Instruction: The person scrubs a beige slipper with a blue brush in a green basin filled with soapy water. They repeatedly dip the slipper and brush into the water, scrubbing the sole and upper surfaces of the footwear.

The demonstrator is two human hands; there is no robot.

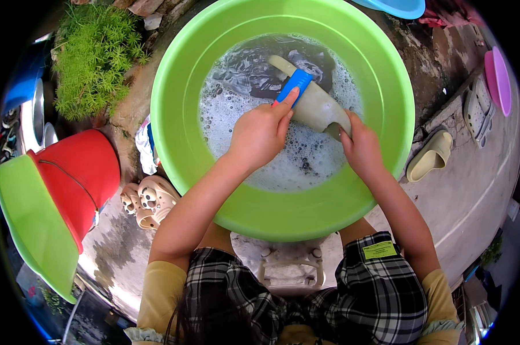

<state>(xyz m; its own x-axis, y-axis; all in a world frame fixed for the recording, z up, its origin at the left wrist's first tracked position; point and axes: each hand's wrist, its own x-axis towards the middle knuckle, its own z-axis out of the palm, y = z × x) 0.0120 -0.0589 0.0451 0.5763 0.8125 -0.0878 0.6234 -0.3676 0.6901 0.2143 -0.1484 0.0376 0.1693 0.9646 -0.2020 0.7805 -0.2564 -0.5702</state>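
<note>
A large green basin [176,103] holds soapy water [231,129] with foam and bubbles. My left hand [260,135] is closed round a blue brush [297,83], its forefinger laid along the top. The brush rests against a greyish-beige slipper [317,109], tilted above the water. At the slipper's lower right end, my right hand [360,144] grips its edge. The brush's bristles are hidden beneath its blue back. Behind the slipper, a dark patch [254,75] shows in the water; whether it is cloth or murky water is unclear.
To the left lie a red bucket [90,172] and a green tub [35,218]. Beige clogs [156,198] sit beside the basin. At right are a pale slipper [431,156], a grey clog [477,109] and a pink basin [497,80]. Green plants [98,57] grow at upper left.
</note>
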